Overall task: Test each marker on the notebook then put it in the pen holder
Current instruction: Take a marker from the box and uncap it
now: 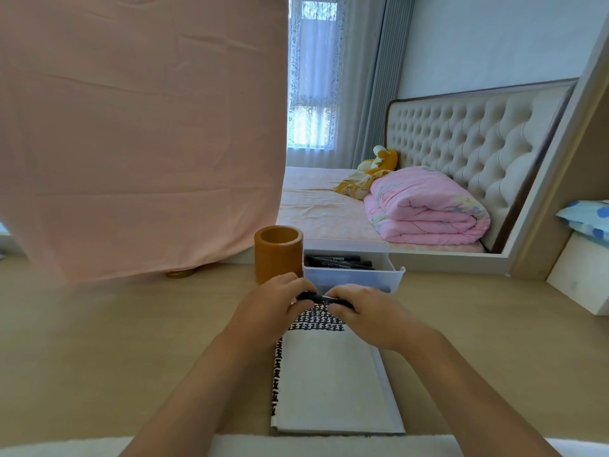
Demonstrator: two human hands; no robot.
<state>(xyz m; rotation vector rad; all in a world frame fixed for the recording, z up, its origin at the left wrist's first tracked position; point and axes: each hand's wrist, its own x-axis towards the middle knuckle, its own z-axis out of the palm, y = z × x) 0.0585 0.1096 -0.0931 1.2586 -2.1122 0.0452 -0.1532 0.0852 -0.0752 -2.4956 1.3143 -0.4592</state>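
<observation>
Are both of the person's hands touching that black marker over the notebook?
Touching. The head view shows the left hand and right hand each pinching an end of the black marker.

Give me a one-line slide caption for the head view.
Left hand and right hand grip one black marker above the notebook; wooden pen holder and clear box of markers stand behind.

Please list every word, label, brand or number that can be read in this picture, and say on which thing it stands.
Nothing here can be read.
On the markers in the box: pale print, too small to read.
On the held marker: a pale label, blurred.
On the notebook: rows of black marks, no words.
</observation>
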